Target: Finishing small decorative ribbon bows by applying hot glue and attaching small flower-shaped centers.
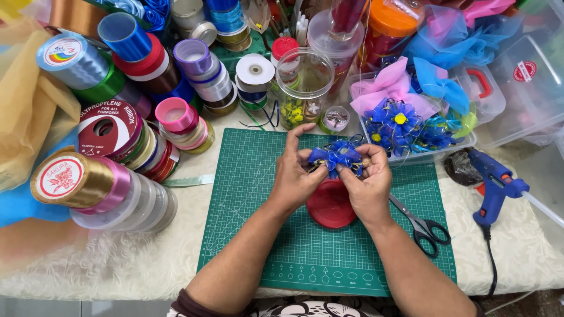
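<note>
ribbon flower: keep the pinch steady over the mat

ribbon flower [336, 156], blue, sits in the air above the red lid [331, 204] on the green cutting mat [258, 194]. my left hand [294, 176] and right hand [367, 179] both pinch it, each grip closed on the petals. i'd judge small finger moves best, holding the centre firm. scissors [420, 223] lie just right; glue gun [496, 182] rests on the desk [517, 246].

Two bare forearms rising from 6 o'clock, converging toward 12; left hand [294, 176] and right hand [367, 182] held side by side, fingers curled inward, fingertips pinched together.
</note>
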